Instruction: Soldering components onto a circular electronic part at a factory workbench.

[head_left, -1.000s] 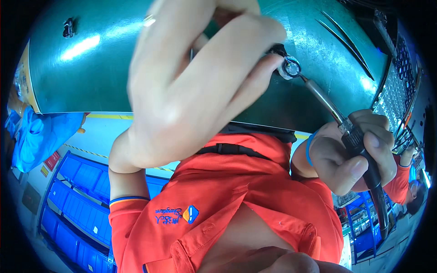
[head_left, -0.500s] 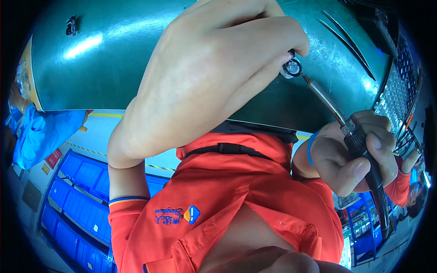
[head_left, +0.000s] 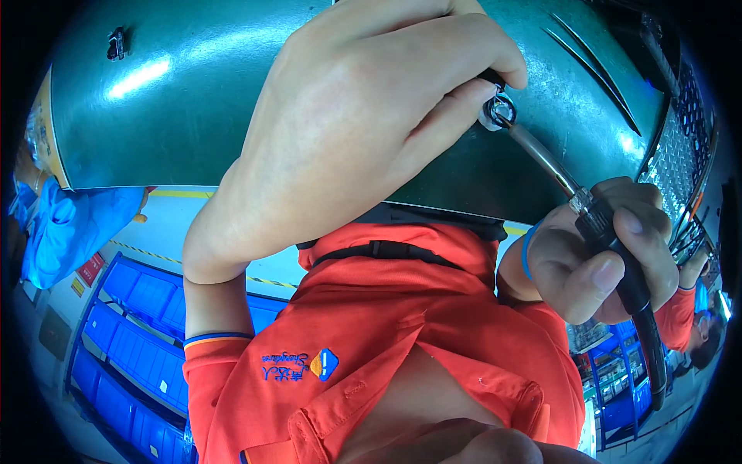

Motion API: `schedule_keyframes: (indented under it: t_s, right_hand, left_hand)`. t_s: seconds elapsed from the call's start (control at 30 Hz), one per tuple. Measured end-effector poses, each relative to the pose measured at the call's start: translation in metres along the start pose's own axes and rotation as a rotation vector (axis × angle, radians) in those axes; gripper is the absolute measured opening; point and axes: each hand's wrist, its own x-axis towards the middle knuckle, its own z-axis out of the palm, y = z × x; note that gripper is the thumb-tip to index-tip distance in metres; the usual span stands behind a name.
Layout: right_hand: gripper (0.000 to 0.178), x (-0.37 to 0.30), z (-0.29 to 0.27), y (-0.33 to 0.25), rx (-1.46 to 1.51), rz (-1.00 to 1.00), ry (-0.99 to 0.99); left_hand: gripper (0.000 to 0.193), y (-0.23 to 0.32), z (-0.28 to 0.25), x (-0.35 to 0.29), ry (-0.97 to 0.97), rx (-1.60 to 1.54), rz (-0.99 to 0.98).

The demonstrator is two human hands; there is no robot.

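The left hand (head_left: pixel 363 116) is raised and closed around a socket head (head_left: pixel 497 110) against the green panel (head_left: pixel 193 100); the right hand (head_left: pixel 599 251) is clenched on the ratchet handle (head_left: pixel 630 286).

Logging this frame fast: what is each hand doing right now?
Left hand: closed, fingers pinching the small metal fitting against the green panel.
Right hand: closed around the black-handled driver tool.

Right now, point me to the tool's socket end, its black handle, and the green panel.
socket end (head_left: pixel 497 110), head view, on the round metal tip under the left hand's fingers.
black handle (head_left: pixel 627 274), head view, mid-grip in the right hand.
green panel (head_left: pixel 193 108), head view, bare glossy surface.
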Motion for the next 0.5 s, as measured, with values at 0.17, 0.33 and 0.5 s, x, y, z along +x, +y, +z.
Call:
schedule_keyframes:
  t_s: [0.17,0.33,0.5]
  right_hand:
    - [0.029,-0.0016,0.0011,-0.001,0.017,0.005,-0.022]
    - [0.031,0.0007,-0.0015,-0.0024,-0.068,-0.023,-0.084]
    - [0.031,0.0057,-0.0069,-0.001,-0.048,-0.06,-0.149]
  left_hand:
    - [0.024,-0.0005,0.0,-0.0004,-0.001,-0.004,-0.002]
    - [0.025,-0.0002,0.0019,0.0002,-0.002,-0.004,-0.001]
    - [0.025,0.0004,0.0027,0.0007,-0.004,-0.009,0.004]
